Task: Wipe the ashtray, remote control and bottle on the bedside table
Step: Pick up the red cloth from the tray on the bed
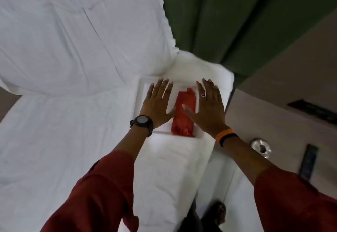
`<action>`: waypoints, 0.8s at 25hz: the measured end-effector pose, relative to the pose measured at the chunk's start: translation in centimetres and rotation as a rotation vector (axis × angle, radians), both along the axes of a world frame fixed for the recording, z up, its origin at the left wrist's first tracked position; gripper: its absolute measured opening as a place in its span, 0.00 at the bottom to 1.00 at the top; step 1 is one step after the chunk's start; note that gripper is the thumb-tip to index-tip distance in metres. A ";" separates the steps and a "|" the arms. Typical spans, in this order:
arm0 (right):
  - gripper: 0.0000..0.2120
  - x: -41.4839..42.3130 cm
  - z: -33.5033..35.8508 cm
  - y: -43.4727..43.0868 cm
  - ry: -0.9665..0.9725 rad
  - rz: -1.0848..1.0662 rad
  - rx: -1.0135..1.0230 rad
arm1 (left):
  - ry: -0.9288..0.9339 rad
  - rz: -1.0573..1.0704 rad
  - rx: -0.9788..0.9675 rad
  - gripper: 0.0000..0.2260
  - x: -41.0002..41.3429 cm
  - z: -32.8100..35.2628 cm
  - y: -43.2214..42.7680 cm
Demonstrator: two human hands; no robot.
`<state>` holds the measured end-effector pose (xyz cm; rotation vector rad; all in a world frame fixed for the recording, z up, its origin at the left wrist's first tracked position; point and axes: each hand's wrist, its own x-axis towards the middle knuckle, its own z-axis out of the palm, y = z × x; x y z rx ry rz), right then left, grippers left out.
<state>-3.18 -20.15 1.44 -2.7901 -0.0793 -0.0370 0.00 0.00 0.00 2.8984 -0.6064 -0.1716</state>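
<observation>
The bed (pixel 73 104) fills most of what we see, its white duvet rumpled and a pillow (pixel 200 71) lying at its near corner by the green wall. Beside it, on the right, stands the grey bench (pixel 273 115), the bedside table the task names. On the bed sits a white tray (pixel 138 93), and in it lies a folded red cloth (pixel 184 115), lengthwise between our 2 hands. Our left hand (pixel 156 102) is spread flat on the tray just left of the cloth, fingers apart and holding nothing; our right hand (pixel 207 107) hovers with fingers splayed just over the cloth's right edge, its thumb across the red fabric, and it too grips nothing. On the bench, well apart from the hands, we see the round metal ashtray (pixel 260 148) and, just beside it, the dark slim remote control (pixel 309 160). The bottle we cannot find in this view. We judge that no wiping has begun: the step in hand is fetching the cloth, and all 3 items are untouched. The next move calls for 1 hand to close on the cloth and lift it clear of the tray, then for us to turn right toward the bench, where the ashtray lies nearest. The free hand should steady each item while the cloth works over it.
</observation>
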 end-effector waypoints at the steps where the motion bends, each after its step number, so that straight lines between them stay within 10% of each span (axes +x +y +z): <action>1: 0.42 -0.1 -2.1 0.7 0.049 0.009 0.004 | 0.051 -0.003 0.022 0.38 0.0 -1.8 0.1; 10: 0.29 1.2 -9.2 4.6 0.260 -0.033 -0.080 | 0.267 -0.005 0.098 0.38 0.7 -10.0 1.1; 20: 0.19 -5.1 -1.4 -9.0 -0.059 -0.420 0.679 | 0.033 -0.144 -0.076 0.38 -1.4 -2.8 -10.6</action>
